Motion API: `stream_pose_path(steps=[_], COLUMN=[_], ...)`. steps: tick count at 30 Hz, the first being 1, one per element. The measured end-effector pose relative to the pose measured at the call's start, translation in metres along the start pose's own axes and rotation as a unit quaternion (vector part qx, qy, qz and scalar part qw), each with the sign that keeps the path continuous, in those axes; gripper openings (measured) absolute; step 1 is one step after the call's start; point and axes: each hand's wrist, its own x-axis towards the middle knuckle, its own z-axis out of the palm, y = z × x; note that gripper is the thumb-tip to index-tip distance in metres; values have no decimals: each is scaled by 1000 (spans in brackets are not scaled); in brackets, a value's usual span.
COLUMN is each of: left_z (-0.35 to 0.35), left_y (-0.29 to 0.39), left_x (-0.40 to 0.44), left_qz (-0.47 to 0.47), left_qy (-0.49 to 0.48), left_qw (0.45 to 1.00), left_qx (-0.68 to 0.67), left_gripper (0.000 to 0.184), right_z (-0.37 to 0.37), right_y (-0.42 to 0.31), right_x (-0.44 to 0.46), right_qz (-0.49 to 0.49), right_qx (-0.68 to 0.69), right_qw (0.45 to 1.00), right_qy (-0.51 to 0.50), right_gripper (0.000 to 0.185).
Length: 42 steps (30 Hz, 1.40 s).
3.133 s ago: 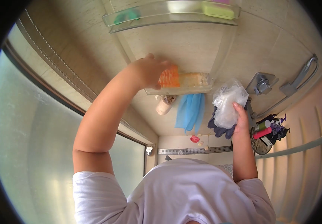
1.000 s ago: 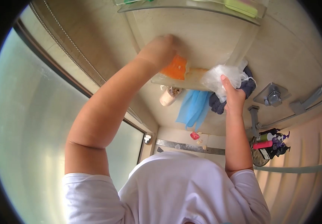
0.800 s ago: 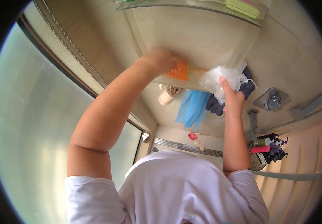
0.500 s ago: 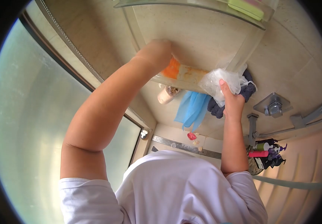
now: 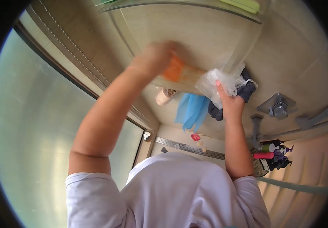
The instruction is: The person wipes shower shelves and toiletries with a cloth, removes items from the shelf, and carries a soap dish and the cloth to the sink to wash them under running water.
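Observation:
My left hand (image 5: 156,56) is smeared by motion at the left end of a glass shelf (image 5: 188,79). Just beside its fingers lies a flat orange patch (image 5: 174,69); I cannot make out what it is. My right hand (image 5: 232,104) is closed around a crumpled clear plastic bag (image 5: 215,81) at the shelf's right end, its thumb pressed on the plastic. Behind that hand a dark grey cloth (image 5: 246,91) shows on both sides. Left of it hangs a sheer blue cloth (image 5: 190,112).
An upper glass shelf (image 5: 186,5) carries a light green item (image 5: 242,4). A pale pink cup (image 5: 165,96) sits below left. On the right are a square metal wall fitting (image 5: 278,107) and several pump bottles (image 5: 276,152). A frosted glass panel (image 5: 38,125) stands left.
My left hand has shifted slightly left and blurred more, still by the orange patch. The right hand keeps hold of the plastic bag. The whole view has tilted slightly.

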Motion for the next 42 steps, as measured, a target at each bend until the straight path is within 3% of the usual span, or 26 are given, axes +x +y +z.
stream_pose_path(steps=[1,5,8,13,16,19,22,25,29,32,34,36,40,42], left_z=[0,8,17,5,43,43,16,10,40,33,21,23,51,47], left_y=[-2,-4,2,-25,-19,8,-21,-26,20,-13,-24,-22,14,-13], left_x=[-1,-2,1,10,13,10,16,7,-6,11,12,8,10,23], left_qz=[12,75,115,66,20,75,60,55,96,108,55,25,81,133], left_qy=[-2,3,42,16,-60,-23,-34,18,24,11,-18,-44,-32,-29], left_qw=[1000,996,990,996,988,996,998,998,995,993,997,994,994,989], left_qx=[20,48,76,54,-138,-49,2,29,-8,-50,-46,-97,-66,-64], left_gripper=[31,53,54,52,51,52,53,53,48,46,47,46,38,37], right_z=[-1,6,6,7,8,6,6,9,12,9,9,8,8,9], right_y=[2,0,-4,-13,-7,-2,-4,-8,-12,-21,-22,-7,-6,-15], right_x=[-1,-2,-4,-7,-6,-3,-4,-6,-7,-12,-12,-5,-5,-9], right_qz=[29,-44,-18,-7,-22,-29,-36,-101,-75,-57,-23,-60,-57,-48], right_qx=[-10,27,24,17,58,35,35,26,63,55,46,56,44,47], right_qw=[1000,998,999,1000,998,998,998,993,994,996,998,996,996,997], right_qy=[-3,24,27,22,29,37,36,48,44,29,36,37,54,42], right_gripper=[54,44,37,37,35,38,40,42,42,45,46,45,45,47])
